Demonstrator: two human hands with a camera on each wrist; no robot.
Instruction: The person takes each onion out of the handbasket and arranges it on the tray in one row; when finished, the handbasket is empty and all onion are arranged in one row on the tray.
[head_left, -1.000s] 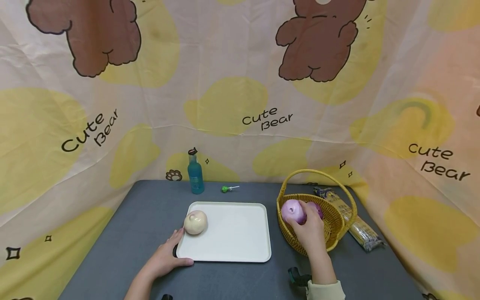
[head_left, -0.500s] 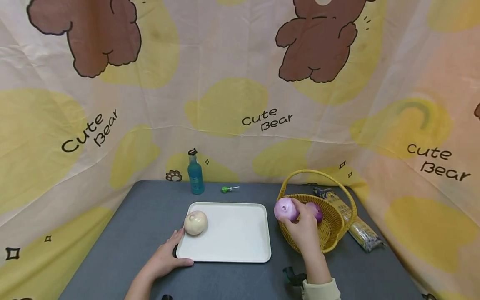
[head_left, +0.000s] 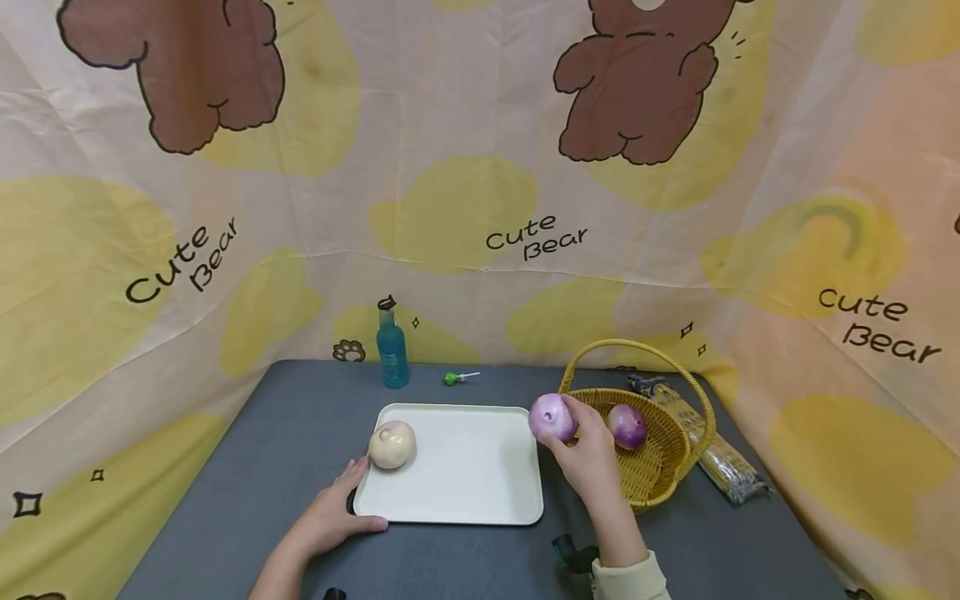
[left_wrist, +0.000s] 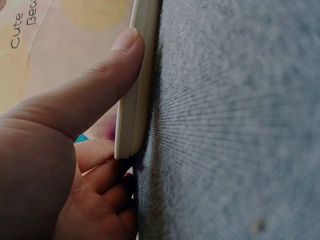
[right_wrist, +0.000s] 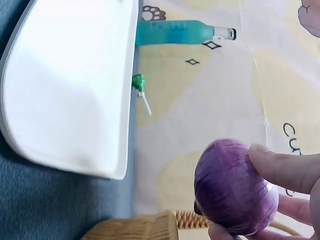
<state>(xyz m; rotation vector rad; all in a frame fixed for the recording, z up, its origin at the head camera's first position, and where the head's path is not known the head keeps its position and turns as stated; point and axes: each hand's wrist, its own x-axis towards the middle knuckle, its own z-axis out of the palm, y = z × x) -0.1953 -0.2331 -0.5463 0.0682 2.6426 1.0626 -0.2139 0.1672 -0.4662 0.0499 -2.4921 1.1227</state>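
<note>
My right hand (head_left: 591, 454) holds a purple onion (head_left: 552, 417) between thumb and fingers, raised over the gap between the white tray (head_left: 472, 467) and the yellow wicker basket (head_left: 647, 483). In the right wrist view the thumb presses the side of this onion (right_wrist: 232, 187), with fingertips below it. A second purple onion (head_left: 627, 427) lies in the basket. At the tray's near left corner, my left hand (head_left: 330, 512) grips the edges, thumb along the front rim and fingers along the left side. A peeled white onion (head_left: 392, 445) sits at the tray's left end.
Behind the tray stands a blue bottle (head_left: 392, 346), with a green lollipop (head_left: 452, 378) lying to its right. A long clear-and-yellow package (head_left: 723, 467) lies against the basket's right side. The tall basket handle (head_left: 637, 343) arches up. A printed cloth (head_left: 450, 208) hangs behind the table.
My right hand has carried the purple onion left, out of the basket toward the tray's right edge, uncovering the onion that stays inside. The left hand and tray have not moved.
</note>
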